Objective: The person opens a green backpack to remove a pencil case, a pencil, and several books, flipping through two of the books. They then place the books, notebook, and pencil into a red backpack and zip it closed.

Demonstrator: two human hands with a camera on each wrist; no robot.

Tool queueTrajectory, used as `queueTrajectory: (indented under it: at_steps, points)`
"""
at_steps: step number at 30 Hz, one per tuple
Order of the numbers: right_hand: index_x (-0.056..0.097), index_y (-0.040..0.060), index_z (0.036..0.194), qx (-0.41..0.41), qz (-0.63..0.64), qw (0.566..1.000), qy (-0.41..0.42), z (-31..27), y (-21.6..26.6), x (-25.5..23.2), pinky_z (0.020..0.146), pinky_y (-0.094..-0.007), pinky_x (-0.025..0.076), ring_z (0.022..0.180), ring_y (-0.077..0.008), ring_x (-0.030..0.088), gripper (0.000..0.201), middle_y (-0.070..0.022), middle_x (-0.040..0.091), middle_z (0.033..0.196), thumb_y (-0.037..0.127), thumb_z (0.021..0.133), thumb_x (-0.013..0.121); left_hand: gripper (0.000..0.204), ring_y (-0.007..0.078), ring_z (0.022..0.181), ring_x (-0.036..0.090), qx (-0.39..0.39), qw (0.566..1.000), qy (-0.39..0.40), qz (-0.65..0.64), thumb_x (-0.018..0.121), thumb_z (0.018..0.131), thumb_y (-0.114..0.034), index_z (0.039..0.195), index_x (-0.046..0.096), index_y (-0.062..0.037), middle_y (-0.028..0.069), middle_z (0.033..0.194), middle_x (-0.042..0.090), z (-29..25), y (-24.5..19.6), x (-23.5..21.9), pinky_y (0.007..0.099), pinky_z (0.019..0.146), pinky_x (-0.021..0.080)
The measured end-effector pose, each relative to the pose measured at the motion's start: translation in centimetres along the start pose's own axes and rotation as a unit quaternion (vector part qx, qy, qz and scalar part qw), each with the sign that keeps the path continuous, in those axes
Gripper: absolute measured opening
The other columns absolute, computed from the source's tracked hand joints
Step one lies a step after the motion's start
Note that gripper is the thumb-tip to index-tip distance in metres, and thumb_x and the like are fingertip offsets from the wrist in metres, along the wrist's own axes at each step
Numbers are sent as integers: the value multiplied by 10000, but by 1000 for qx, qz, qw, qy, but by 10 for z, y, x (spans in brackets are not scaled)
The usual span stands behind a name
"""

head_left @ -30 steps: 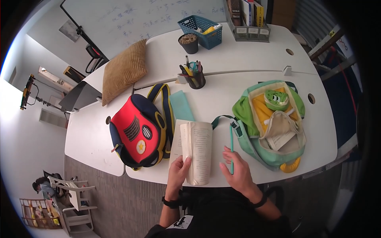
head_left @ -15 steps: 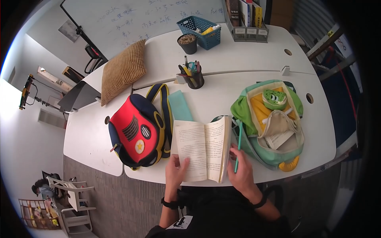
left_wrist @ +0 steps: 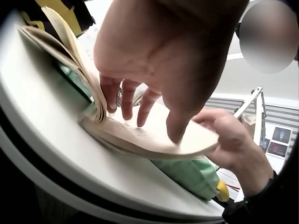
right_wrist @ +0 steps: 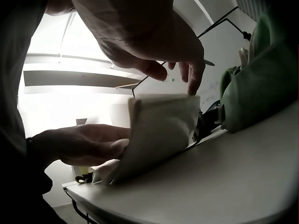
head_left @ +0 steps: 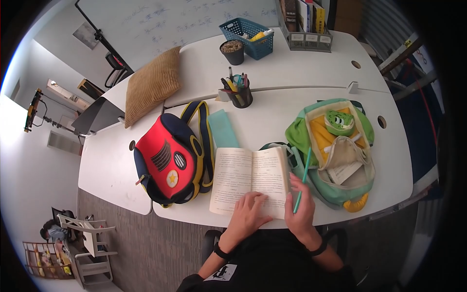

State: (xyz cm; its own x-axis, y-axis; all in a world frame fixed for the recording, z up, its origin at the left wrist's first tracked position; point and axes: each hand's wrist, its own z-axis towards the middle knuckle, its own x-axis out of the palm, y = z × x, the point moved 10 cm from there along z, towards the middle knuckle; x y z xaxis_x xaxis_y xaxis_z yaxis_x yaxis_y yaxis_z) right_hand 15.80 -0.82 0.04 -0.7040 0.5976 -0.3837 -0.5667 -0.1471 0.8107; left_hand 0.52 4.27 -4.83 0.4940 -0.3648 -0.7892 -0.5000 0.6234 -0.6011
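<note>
An open book (head_left: 232,170) of printed pages lies near the table's front edge. My left hand (head_left: 248,211) rests spread across its lower pages, near the fold. In the left wrist view its straight fingers (left_wrist: 145,109) touch the page. At the book's right edge, my right hand (head_left: 300,209) holds a slim teal pen (head_left: 305,170) that points up and away from me. The right wrist view shows the book's outer side (right_wrist: 161,130) tilted up from the table, with right fingertips at its top edge.
A red and navy backpack (head_left: 163,155) lies left of the book, beside a teal folder (head_left: 224,127). To the right sits an open green backpack (head_left: 335,190). Behind are a pen cup (head_left: 242,97), a potted plant (head_left: 233,54), a blue basket (head_left: 258,47) and a brown cushion (head_left: 153,87).
The book has gone from folded back to opened out, its pages spread flatter. My left hand has moved from the left edge onto the pages. The right hand keeps the pen, slightly farther right.
</note>
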Motion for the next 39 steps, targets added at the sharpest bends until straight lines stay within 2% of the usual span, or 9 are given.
queueTrajectory:
  at_steps: [8, 19, 22, 26, 29, 32, 35, 38, 39]
  points:
    - [583, -32, 1145, 17, 52, 998, 9, 1, -1, -6, 793, -383, 540, 884, -340, 695, 180, -168, 715, 1014, 21, 976, 549, 792, 282, 1427, 400, 11, 995, 40, 95, 823, 736, -305, 1419, 498, -73, 135, 1555, 404, -2, 2, 14, 429, 1062, 380]
    - [599, -50, 1190, -10, 75, 995, 65, -2, 1, 3, 739, -318, 549, 777, -235, 688, 263, -161, 727, 937, 119, 1038, 468, 602, 272, 1367, 490, 33, 995, 25, 94, 770, 822, -229, 1352, 556, -40, 160, 1478, 508, 2, 0, 8, 417, 999, 420]
    - [636, -17, 1144, 17, 92, 994, 60, -3, 0, 4, 751, -372, 525, 817, -318, 678, 199, -155, 712, 917, 56, 982, 545, 534, 274, 1364, 495, 32, 995, 17, 90, 759, 838, -207, 1312, 579, -36, 159, 1464, 522, 2, 0, 8, 421, 987, 426]
    - [617, -34, 1150, -1, 82, 997, 8, -3, 5, -5, 709, -350, 526, 766, -288, 662, 207, -173, 685, 964, 33, 976, 526, 387, 300, 1300, 543, 52, 995, 6, 79, 752, 846, -191, 1180, 639, -30, 161, 1378, 593, 1, 3, 8, 435, 973, 430]
    - [600, -50, 1154, -31, 50, 998, -20, -2, 7, -13, 653, -303, 525, 690, -213, 648, 210, -169, 655, 1020, 24, 993, 487, 237, 312, 1114, 650, -17, 999, -36, -8, 716, 896, -207, 1059, 669, -41, 178, 1197, 685, -2, 18, -11, 379, 901, 479]
    - [601, -46, 1131, -28, 66, 997, -22, -1, 4, -15, 642, -304, 517, 680, -214, 642, 190, -163, 637, 1009, 13, 978, 505, 182, 252, 827, 703, -325, 944, -37, -40, 706, 928, -190, 962, 689, -12, 157, 934, 734, -34, 71, -30, 314, 773, 515]
    - [611, -34, 1097, -17, 70, 997, 5, 1, 0, -8, 642, -328, 513, 697, -252, 645, 166, -167, 641, 962, 10, 949, 547, 191, 173, 686, 662, -272, 889, -263, -258, 708, 941, -177, 920, 695, 12, 114, 791, 716, -59, 107, -58, 273, 694, 511]
    - [633, -9, 1016, -20, 80, 996, 20, 2, 6, -1, 636, -366, 509, 714, -318, 647, 116, -168, 648, 866, 2, 905, 603, 193, 116, 733, 639, -295, 878, -305, -223, 712, 939, -164, 948, 691, 28, 73, 802, 716, -78, 128, -82, 279, 730, 508]
    - [638, -8, 970, -37, 87, 995, 25, 2, 8, 3, 613, -363, 501, 685, -311, 640, 78, -156, 642, 821, 2, 896, 615, 167, 159, 795, 667, -300, 895, -295, -147, 713, 923, -129, 968, 686, 29, 96, 873, 725, -74, 118, -95, 299, 759, 518]
